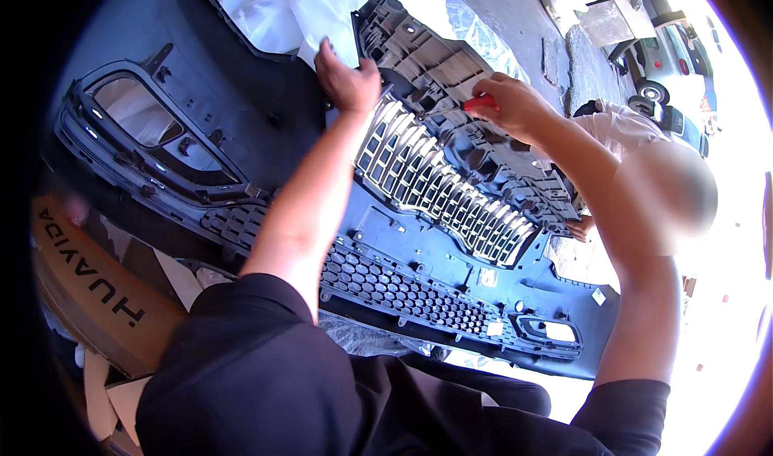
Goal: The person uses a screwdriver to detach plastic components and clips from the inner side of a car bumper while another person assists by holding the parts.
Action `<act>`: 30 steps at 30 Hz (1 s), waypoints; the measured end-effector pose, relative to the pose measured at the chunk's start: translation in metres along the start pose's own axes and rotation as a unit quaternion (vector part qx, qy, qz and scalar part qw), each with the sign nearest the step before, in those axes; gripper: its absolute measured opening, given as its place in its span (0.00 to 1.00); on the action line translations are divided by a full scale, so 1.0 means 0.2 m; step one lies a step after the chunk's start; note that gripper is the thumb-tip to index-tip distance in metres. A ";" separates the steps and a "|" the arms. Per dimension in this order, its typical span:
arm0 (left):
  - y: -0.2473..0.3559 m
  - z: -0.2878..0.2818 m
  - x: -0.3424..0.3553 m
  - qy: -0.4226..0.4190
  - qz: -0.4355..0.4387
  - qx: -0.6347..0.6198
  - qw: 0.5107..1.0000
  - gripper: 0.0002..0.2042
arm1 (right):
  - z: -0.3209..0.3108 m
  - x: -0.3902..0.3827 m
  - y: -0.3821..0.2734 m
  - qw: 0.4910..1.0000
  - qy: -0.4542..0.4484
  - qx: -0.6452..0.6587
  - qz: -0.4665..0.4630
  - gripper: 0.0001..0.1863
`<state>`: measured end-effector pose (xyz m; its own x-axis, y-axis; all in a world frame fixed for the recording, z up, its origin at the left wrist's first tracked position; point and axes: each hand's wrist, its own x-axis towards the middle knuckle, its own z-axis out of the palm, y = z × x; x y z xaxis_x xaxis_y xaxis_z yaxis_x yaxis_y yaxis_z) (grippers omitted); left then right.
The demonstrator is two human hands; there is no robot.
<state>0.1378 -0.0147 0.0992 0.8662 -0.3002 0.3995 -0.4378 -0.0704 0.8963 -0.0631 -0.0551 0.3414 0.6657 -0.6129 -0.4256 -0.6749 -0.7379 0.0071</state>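
The right grip (515, 106) is closed around a red-handled tool (481, 103), with the thumb and fingers pinched together on the handle; what seems to be a thin shaft points leftward, roughly toward the other hand, though its tip is too small to place. The left grip (348, 82) has its fingers partly spread, at the upper left end of the chrome-barred grille (439, 186); whether it pinches an edge or only rests there, I cannot tell. Of the two, the left is nearer the grille, while the right is poised over the grey ribbed panel (427, 49), beyond the grille's bars. From the right grip the grille lies below and to the left, its long axis slanting from the left hand at upper left down to lower right. The grey panel follows nearly the same slant along the grille's far side, so the tool's line crosses that shared axis rather than following it. At the panel's lower right end shows the hand (580, 228) of a co-worker (620, 134). On the near side, the dark bumper shell (394, 231) spreads around the grille, with a honeycomb mesh (394, 287) below; further out, a brown carton (113, 295) sits at lower left.
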 end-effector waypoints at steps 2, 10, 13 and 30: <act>-0.17 0.05 0.21 -0.374 -0.082 0.020 0.923 0.38 | 0.00 0.02 0.01 0.991 -0.022 -0.107 -0.077 0.15; -0.28 0.12 0.36 -0.679 -0.016 0.165 0.715 0.44 | 0.08 0.05 0.02 0.930 -0.093 -0.307 -0.181 0.14; -0.20 0.08 0.33 -0.646 0.010 0.192 0.739 0.45 | 0.12 0.06 0.10 0.989 -0.084 -0.115 -0.045 0.13; -0.23 0.04 0.30 -0.645 -0.024 0.172 0.744 0.33 | 0.10 0.24 0.06 0.932 -0.233 0.036 0.274 0.19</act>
<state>0.2078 -0.0364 0.0812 0.0268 -0.9374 -0.3472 -0.6419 -0.2823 0.7129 -0.0459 -0.0884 0.3034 0.0152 -0.6901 -0.7236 -0.9039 -0.3189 0.2852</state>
